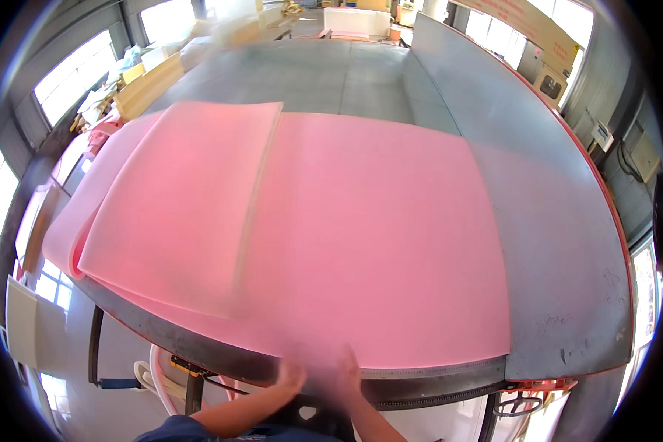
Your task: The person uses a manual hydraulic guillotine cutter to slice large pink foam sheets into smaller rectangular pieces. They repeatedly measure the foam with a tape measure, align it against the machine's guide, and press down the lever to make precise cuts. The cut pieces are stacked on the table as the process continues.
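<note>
A large pink foam sheet (pixel 390 243) lies over the front of a metal table, its left part folded back on itself as an upper layer (pixel 184 191). The fold bulges in a loop at the left, and the free end of the upper layer runs down the middle. At the sheet's front edge is my left hand (pixel 292 376). Close beside it, to the right, is my right hand (pixel 348 374). A hazy smear covers the fingers of both hands, so I cannot see whether they grip the edge or anything else.
The grey table (pixel 567 295) has a tall metal wall (pixel 493 88) along its right side. A ruler strip (pixel 435 372) runs along the front edge. Below it at the right is a handwheel (pixel 519 404). Foam blocks (pixel 151 85) are piled at the far left.
</note>
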Demonstrator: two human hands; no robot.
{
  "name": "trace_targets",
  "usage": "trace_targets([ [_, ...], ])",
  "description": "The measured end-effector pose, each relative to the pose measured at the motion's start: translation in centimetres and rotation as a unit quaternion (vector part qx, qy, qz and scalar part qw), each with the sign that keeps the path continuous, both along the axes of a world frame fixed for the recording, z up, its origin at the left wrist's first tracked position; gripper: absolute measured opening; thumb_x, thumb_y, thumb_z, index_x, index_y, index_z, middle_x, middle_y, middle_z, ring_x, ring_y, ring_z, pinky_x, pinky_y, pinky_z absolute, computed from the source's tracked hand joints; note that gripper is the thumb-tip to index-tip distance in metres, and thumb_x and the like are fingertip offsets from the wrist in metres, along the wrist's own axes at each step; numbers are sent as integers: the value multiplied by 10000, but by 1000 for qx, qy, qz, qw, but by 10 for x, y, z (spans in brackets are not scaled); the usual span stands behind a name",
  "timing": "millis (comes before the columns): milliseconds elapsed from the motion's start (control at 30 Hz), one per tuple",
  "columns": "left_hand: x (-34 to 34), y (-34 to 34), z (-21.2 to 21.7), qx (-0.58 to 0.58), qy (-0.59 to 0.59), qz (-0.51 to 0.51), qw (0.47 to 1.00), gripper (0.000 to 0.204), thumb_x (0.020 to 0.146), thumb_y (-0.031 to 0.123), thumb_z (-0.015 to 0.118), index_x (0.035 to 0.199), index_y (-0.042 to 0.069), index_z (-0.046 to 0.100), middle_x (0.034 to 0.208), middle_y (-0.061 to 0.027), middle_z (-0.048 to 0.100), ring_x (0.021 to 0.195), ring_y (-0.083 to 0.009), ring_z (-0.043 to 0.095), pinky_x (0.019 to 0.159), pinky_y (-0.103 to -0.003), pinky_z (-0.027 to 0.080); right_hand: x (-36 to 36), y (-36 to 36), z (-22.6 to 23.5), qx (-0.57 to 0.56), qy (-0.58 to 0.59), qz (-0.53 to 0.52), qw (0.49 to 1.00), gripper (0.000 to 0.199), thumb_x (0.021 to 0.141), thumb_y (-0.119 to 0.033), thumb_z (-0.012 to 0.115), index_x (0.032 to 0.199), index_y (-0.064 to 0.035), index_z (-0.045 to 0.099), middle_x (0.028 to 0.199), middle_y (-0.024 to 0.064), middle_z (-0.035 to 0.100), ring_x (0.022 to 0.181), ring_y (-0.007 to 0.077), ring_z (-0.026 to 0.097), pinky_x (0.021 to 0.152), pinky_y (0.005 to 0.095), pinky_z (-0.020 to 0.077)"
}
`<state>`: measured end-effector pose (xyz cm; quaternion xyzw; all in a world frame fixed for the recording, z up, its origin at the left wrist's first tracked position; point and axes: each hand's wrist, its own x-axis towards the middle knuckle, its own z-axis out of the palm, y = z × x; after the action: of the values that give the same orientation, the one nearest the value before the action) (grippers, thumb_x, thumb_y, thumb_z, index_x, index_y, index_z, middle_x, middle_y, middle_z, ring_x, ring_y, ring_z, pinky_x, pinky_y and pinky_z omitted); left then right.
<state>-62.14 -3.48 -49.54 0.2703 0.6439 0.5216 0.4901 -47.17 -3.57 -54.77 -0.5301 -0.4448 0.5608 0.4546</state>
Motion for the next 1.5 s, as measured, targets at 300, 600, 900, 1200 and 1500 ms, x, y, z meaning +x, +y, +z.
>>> trace_targets([
  [300,138,16,69,-141,169,-359,907,189,914,168,574,982,32,687,839,-149,691,780,-206,680,707,-356,534,113,-4,41,-86,-226,74,968,364,1001,-396,444,1061,-67,587,843,110,669,762,268,651,691,386,508],
  [600,167,13,11,-120,155,-627,754,259,694,212,779,880,41,721,778,-72,704,722,-171,650,677,-332,535,188,-146,-51,-50,-414,95,904,399,972,-437,460,1212,-134,561,1067,185,670,931,426,643,832,471,516],
  [900,10,417,14,58,-143,-105,982,195,864,284,589,725,149,574,641,3,501,572,-126,453,498,-309,382,251,-287,-52,-255,-378,135,880,352,948,-388,522,1127,-110,641,980,139,693,895,299,675,823,392,524],
  [1200,4,318,-117,100,142,-188,967,391,853,412,692,1008,55,727,1074,-122,702,1089,-207,595,908,-473,488,187,-222,-30,-262,-183,145,936,313,922,-352,574,949,-86,736,837,95,718,816,194,691,776,345,525],
  [1500,24,204,-48,-86,59,-271,957,319,894,357,686,916,43,733,597,39,461,523,-77,381,462,-304,290,27,56,3,-235,5,-66,970,224,880,-159,610,854,40,709,750,85,678,691,167,644,662,309,510],
])
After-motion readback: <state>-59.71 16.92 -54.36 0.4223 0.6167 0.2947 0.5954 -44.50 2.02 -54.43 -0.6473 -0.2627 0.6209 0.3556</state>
